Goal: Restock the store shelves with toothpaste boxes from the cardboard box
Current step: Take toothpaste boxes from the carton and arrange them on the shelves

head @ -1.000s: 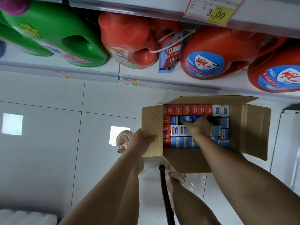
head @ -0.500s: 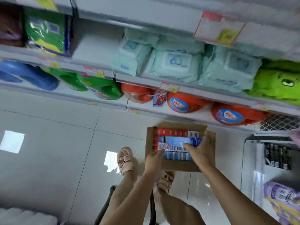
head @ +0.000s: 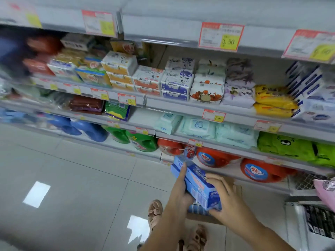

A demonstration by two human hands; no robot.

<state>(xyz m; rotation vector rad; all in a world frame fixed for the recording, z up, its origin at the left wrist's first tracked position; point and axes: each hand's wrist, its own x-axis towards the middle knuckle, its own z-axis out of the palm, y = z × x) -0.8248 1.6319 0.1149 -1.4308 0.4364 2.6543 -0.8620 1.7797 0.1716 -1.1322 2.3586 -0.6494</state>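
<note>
Two hands are sharing one load. The left hand [head: 178, 194] is curling around the left side of a bundle of blue toothpaste boxes [head: 196, 180], with its index finger stretched along the edge. The right hand [head: 231, 201] is clutching the bundle's near end. The bundle is hanging tilted in the air just above the cardboard box [head: 236, 189], which is sitting on the floor [head: 81, 187] and is mostly hidden under the arms. By my reading, the carry from box to shelf is under way.

Farther off, the shelves [head: 181, 104] are showing detergent jugs [head: 261, 171] at the bottom, wet wipes [head: 199, 127] above, and tissue packs [head: 176, 78] higher still. No toothpaste row is showing, so the next move is calling for finding the right bay while keeping both grips firm so the boxes don't slide apart.
</note>
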